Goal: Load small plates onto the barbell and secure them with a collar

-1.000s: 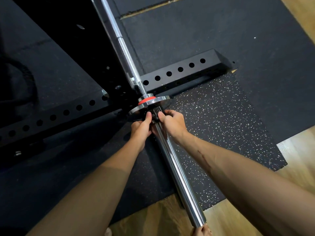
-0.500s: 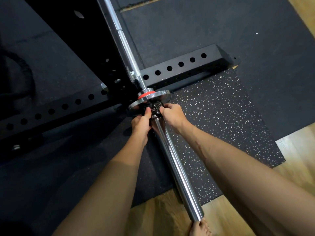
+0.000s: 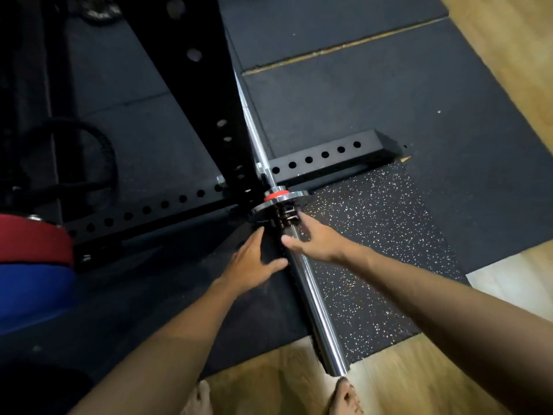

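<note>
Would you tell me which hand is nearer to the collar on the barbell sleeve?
Right. The right hand has fingertips reaching the collar; the left hand sits lower, left of the sleeve.

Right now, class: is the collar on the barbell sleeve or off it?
On. The collar sits around the barbell sleeve, against the small plates.

Black rubber mats (image 3: 374, 94) over wood floor (image 3: 508, 40); perforated black rack frame (image 3: 317, 158)
</note>
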